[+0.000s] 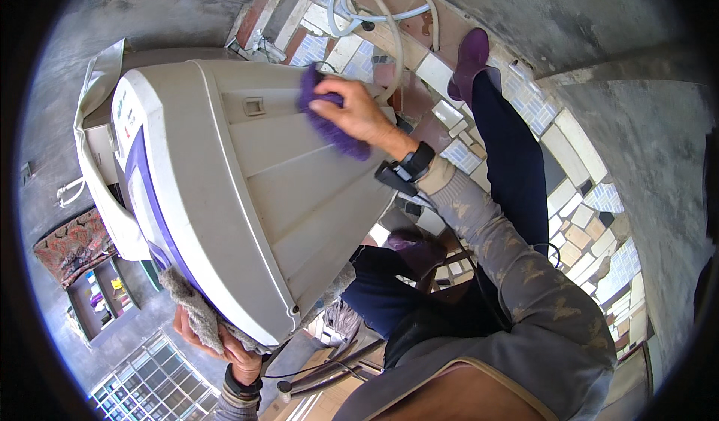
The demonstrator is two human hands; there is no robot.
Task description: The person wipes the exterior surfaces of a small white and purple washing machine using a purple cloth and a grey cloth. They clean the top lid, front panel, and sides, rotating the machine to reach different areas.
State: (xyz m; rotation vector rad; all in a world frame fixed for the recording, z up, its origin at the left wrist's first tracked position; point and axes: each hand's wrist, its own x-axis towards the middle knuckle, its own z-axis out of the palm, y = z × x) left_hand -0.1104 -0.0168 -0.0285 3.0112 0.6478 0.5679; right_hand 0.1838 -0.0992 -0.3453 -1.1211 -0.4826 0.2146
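A white plastic washing machine (224, 179) with a purple-trimmed panel stands tilted before me. My right hand (351, 109) grips a purple cloth (331, 126) and presses it against the ribbed side wall, near a small square recess (254, 106). Both the cloth and the fingers are slightly blurred. At the machine's lower edge, my left hand (224, 345) holds a grey fluffy cloth (194, 309) against the casing. More grey cloth shows under the near corner. Part of the left palm is hidden behind the cloth.
A pale hose (393, 33) curls on the broken-tile floor (567, 185) beyond the machine. Grey plastered walls (606, 22) rise on both sides. My feet in purple boots (472, 56) are close by. Shelves (104, 294) and a barred window (154, 379) lie to the left.
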